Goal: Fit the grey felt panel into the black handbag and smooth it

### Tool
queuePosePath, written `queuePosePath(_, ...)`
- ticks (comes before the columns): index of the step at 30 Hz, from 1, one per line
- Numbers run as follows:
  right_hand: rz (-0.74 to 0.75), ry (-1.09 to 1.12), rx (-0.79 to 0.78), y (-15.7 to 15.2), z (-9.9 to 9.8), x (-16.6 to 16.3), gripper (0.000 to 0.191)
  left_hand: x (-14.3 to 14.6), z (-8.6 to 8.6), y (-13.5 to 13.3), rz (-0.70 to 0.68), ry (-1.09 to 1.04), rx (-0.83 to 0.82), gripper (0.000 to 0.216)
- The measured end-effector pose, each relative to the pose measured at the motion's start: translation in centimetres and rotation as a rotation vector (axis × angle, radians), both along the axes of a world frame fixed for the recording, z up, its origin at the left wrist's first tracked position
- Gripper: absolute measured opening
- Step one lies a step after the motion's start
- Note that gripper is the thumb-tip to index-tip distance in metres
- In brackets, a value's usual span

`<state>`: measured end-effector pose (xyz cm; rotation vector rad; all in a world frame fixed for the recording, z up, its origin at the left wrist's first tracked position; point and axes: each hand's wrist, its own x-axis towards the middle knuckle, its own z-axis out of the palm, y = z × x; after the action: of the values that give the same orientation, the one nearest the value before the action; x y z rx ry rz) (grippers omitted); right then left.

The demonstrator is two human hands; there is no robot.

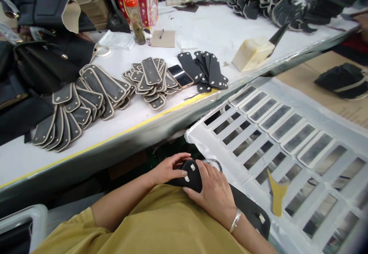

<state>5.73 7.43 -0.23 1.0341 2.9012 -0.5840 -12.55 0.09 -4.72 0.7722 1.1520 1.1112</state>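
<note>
A flat matte black piece (193, 178) with a rounded end and small white tabs was at the person's waist, before a mustard shirt (172, 223). The left hand (168, 170) and right hand (216, 188) each had their grip clamped on it. At right lay a white slotted panel (198, 136). Beyond, a white tabletop (198, 25) carried heaped grey, pale-edged pieces (107, 85), a phone (180, 76) and, farther back, an orange-lidded bottle (135, 20) near a red box (151, 2).

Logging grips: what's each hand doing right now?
Left hand: partly closed, holding the black piece, thumb on top.
Right hand: partly closed, holding the same piece.
</note>
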Motion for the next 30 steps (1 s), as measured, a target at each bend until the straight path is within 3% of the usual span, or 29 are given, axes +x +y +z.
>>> queuePosePath(6,0.025,0.019,-0.024,0.2,0.0,0.6,0.079,1.5,0.4,-0.2,0.094,0.086,-0.032,0.05)
queuePosePath(11,-0.088,-0.035,-0.103,1.2,0.3,0.2,0.039,2.2,0.5,-0.5,0.146,0.127,-0.043,0.047)
queuePosePath(18,-0.094,-0.1,-0.256,2.9,0.8,-0.1,0.041,3.0,0.7,-0.7,0.205,0.137,-0.027,0.044)
queuePosePath(24,-0.12,-0.211,-0.303,4.1,1.7,5.8,0.047,3.5,1.3,-0.9,0.193,0.181,-0.012,0.042)
queuePosePath(30,-0.207,-0.276,-0.247,3.9,2.6,12.9,0.044,3.6,1.1,-1.0,0.171,0.287,0.005,0.043)
